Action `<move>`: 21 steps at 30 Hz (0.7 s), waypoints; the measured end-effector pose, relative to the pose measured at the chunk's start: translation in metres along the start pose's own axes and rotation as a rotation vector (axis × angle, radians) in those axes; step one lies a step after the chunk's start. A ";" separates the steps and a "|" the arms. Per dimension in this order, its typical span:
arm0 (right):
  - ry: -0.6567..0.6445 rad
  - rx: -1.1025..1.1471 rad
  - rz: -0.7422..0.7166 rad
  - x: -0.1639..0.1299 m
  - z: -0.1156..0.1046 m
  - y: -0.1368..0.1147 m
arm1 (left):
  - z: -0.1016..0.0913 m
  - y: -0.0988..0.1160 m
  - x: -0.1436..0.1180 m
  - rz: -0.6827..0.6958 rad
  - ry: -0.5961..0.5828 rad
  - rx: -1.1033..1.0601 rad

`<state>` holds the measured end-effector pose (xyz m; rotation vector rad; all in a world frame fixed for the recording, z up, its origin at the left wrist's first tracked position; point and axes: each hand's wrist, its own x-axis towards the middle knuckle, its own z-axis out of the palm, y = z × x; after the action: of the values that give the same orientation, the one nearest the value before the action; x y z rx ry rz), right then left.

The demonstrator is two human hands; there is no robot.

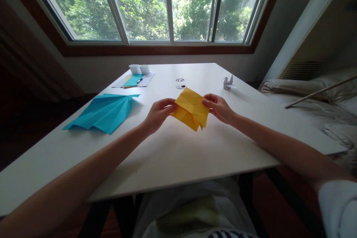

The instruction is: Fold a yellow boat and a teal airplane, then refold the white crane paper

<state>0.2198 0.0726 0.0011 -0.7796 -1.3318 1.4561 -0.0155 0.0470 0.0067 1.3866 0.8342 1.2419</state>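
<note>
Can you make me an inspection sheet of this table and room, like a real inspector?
Surface: white table, smooth-looking.
Job's things: yellow paper, folded and creased.
Clutter: large blue paper, creased, at left; pen and two white containers at far left; white paper bird at far right; small round pieces near the middle, too small to identify.
Hands: left hand and right hand pinch opposite sides of the yellow paper.
Cables: nothing seen.
Surroundings: window ahead, trees outside.
</note>
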 end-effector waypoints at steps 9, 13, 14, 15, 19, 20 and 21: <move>-0.004 -0.205 -0.026 0.000 -0.004 0.006 | -0.003 0.002 0.001 -0.256 0.071 -0.006; -0.017 -0.307 -0.070 -0.003 -0.002 0.004 | -0.004 0.002 -0.001 -0.235 0.023 0.092; -0.026 -0.337 -0.076 -0.003 -0.002 0.004 | -0.004 0.002 -0.002 -0.223 0.017 0.122; -0.042 -0.368 -0.079 -0.003 -0.003 0.004 | -0.004 0.002 -0.002 -0.207 0.012 0.164; -0.140 -0.556 -0.112 -0.001 -0.007 0.007 | -0.007 0.002 -0.002 -0.157 -0.039 0.448; -0.160 -0.630 -0.133 0.000 -0.008 0.009 | -0.008 0.002 -0.002 -0.152 -0.069 0.544; -0.180 -0.717 -0.154 0.000 -0.009 0.010 | -0.009 0.002 -0.002 -0.136 -0.109 0.652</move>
<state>0.2263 0.0763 -0.0103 -0.9773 -2.0473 0.9291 -0.0251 0.0469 0.0072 1.8507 1.3015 0.8034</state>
